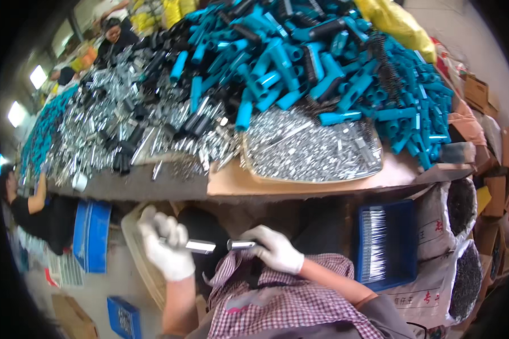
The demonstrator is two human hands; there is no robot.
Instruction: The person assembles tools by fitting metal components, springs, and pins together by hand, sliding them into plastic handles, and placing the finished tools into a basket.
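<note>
My left hand (167,246), in a white glove with greyed fingertips, is closed on a flat, shiny metal piece (201,247) that points right. Facing it across a small gap is a short metal tube with a dark end (238,244), pinched in my right hand (278,250), also white-gloved. Both hands are over my lap, in front of my checked apron (300,294). Beyond them on the table lies a shallow tray (316,179) heaped with small silver metal parts.
Teal handles (277,62) and black parts pile high behind the tray, with loose metal pieces (96,113) to the left. A blue bin (404,240) at my right holds rows of metal pieces, beside white sacks (432,243). Other people work at the left.
</note>
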